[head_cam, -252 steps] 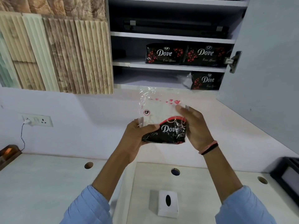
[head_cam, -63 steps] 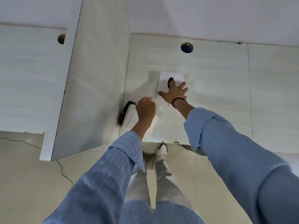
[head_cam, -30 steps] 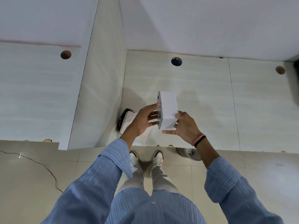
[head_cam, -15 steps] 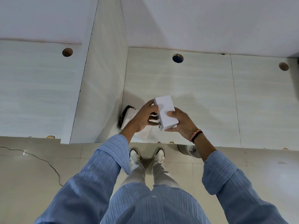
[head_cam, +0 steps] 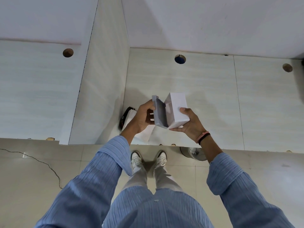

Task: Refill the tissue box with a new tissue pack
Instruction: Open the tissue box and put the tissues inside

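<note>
I hold a white tissue box (head_cam: 176, 111) in the air above the desk, near its front edge. My right hand (head_cam: 190, 124) grips the box body from below and the right. My left hand (head_cam: 144, 116) holds the box's lid panel (head_cam: 160, 114), which is swung away from the body, so the dark inside shows. The tissue pack (head_cam: 130, 119), white tissues in a black and clear wrapper, lies on the desk under and behind my left hand, against the upright divider. My hand hides most of it.
A tall white divider panel (head_cam: 102, 79) stands on the desk (head_cam: 213, 99) left of the pack. Round cable holes (head_cam: 180, 59) sit near the back wall. Under the desk edge stands a metal bin (head_cam: 194, 153); a cable (head_cam: 41, 162) runs over the floor at left.
I took the box off the desk with both hands and turned it on its side. In the last half second its lid panel came apart from the body on the left.
</note>
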